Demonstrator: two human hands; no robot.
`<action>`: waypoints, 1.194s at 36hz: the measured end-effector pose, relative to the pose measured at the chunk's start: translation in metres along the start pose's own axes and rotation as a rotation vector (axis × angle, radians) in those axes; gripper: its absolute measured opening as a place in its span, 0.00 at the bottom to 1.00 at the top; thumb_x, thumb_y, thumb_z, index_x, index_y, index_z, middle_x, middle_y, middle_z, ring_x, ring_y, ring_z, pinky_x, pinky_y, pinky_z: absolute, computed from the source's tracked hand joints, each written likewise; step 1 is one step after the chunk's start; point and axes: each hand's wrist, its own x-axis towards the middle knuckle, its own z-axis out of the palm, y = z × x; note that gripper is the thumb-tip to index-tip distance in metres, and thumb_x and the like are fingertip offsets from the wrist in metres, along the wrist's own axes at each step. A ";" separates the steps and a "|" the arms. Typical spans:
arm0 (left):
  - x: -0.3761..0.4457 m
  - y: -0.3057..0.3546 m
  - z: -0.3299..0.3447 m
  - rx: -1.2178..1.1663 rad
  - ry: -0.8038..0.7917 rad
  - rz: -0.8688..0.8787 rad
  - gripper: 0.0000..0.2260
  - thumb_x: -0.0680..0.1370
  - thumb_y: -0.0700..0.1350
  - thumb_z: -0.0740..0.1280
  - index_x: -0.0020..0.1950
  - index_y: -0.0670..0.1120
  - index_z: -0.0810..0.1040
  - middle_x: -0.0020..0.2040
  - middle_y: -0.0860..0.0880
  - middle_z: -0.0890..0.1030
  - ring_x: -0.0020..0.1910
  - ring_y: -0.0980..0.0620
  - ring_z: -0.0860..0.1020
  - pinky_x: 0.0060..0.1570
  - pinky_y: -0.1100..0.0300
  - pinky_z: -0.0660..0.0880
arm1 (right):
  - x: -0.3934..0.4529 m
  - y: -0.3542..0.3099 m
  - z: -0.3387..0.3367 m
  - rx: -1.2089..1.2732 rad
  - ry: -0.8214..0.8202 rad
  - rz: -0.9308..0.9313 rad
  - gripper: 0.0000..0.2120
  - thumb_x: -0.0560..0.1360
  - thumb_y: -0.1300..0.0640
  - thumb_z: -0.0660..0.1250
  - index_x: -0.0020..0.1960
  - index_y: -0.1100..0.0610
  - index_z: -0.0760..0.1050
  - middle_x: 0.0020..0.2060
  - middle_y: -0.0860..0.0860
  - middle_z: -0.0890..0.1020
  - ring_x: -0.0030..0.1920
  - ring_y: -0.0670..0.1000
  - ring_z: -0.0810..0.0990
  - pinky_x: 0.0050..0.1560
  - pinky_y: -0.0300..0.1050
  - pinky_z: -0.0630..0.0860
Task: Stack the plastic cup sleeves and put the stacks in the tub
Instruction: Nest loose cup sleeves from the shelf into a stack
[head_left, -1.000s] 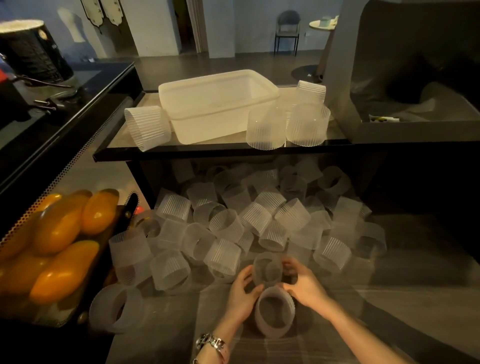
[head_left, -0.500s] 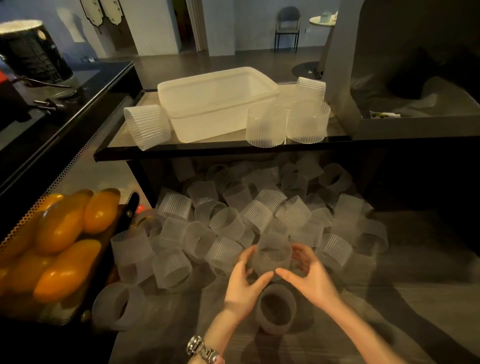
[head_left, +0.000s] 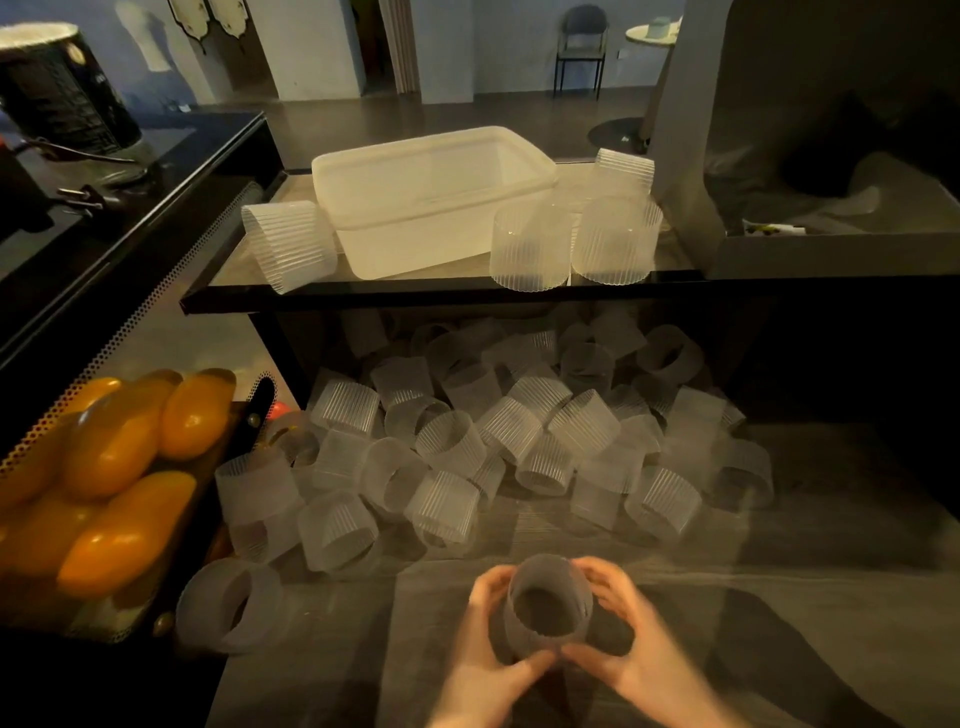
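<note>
A frosted ribbed cup sleeve (head_left: 546, 592) stands upright on the dark table near the front edge. My left hand (head_left: 488, 654) and my right hand (head_left: 634, 649) wrap round it from either side, thumbs meeting at its near wall. Whether one or two sleeves are nested there I cannot tell. A heap of loose sleeves (head_left: 498, 447) lies further back on the table. The translucent white tub (head_left: 431, 171) sits on the raised shelf with nothing visible inside it. Three sleeve stacks (head_left: 530, 244) stand to its right and one tilted stack (head_left: 288, 244) lies to its left.
The shelf's black front edge (head_left: 447, 296) overhangs the back of the heap. A tray of orange fruit (head_left: 109, 467) stands at the left, with one loose sleeve (head_left: 228, 605) lying beside it. A grey box (head_left: 841, 249) is at the far right.
Both hands pulled back toward me. The sleeve that was held up over the standing one has come down onto it, and both hands now clasp it at the table.
</note>
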 end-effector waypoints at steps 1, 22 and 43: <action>0.000 -0.003 -0.001 0.021 0.000 -0.003 0.35 0.55 0.49 0.77 0.59 0.47 0.70 0.56 0.52 0.79 0.58 0.59 0.76 0.57 0.67 0.70 | -0.001 0.002 0.002 0.000 -0.001 0.003 0.34 0.62 0.56 0.79 0.62 0.46 0.67 0.59 0.33 0.75 0.62 0.38 0.74 0.66 0.41 0.67; 0.003 -0.024 -0.008 0.242 -0.081 -0.141 0.36 0.55 0.60 0.78 0.59 0.64 0.65 0.61 0.61 0.74 0.61 0.63 0.72 0.65 0.54 0.69 | 0.005 0.005 0.005 -0.018 -0.087 0.080 0.38 0.56 0.47 0.81 0.60 0.52 0.68 0.55 0.49 0.80 0.59 0.43 0.77 0.62 0.42 0.71; 0.057 0.024 -0.059 0.493 0.373 0.026 0.27 0.70 0.42 0.73 0.66 0.44 0.66 0.65 0.46 0.70 0.65 0.48 0.68 0.59 0.64 0.63 | 0.106 -0.043 0.050 0.088 -0.040 0.249 0.20 0.74 0.57 0.68 0.63 0.59 0.67 0.56 0.56 0.78 0.53 0.50 0.77 0.48 0.33 0.72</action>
